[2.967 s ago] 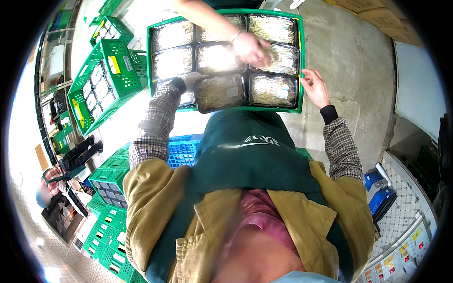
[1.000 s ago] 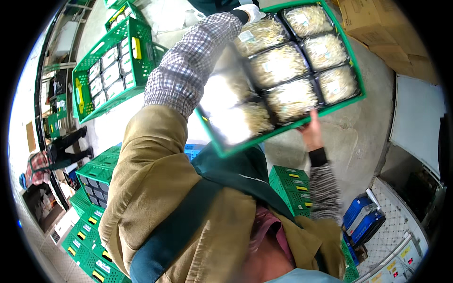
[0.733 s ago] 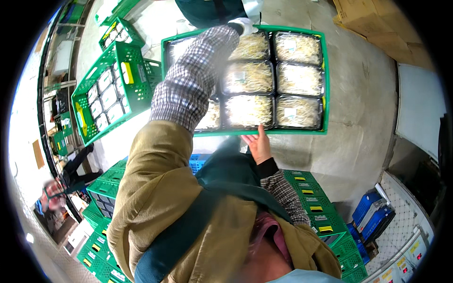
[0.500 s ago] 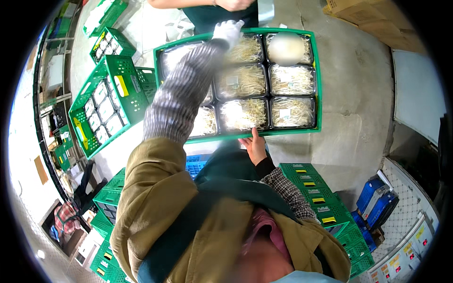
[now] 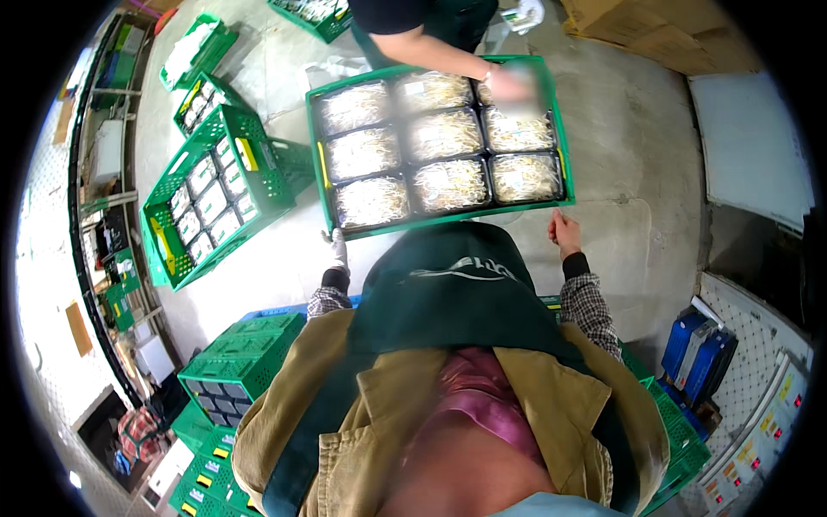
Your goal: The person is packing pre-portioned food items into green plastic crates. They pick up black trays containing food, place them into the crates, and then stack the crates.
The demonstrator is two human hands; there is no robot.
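Observation:
A wide green crate (image 5: 318, 161) holds several black trays of pale sprouts (image 5: 447, 184) under clear film. My left hand (image 5: 336, 247), in a pale glove, has its fingers on the crate's near left corner, closed at the rim. My right hand (image 5: 564, 231), bare, is just below the near right corner, with its fingers curled and nothing visible in them. A co-worker's hand (image 5: 508, 86), blurred, reaches over the far right trays.
More green crates with packs (image 5: 264, 160) stand at left; stacked crates (image 5: 237, 353) are at lower left and lower right. Cardboard boxes (image 5: 655, 30) lie at upper right, blue objects (image 5: 693, 353) at right. Another person in red plaid (image 5: 138, 431) is at lower left.
My left hand has come back from the crate's far edge to its near left corner. My right hand has shifted right. The crate sits farther from my body; the co-worker's arm now reaches over it.

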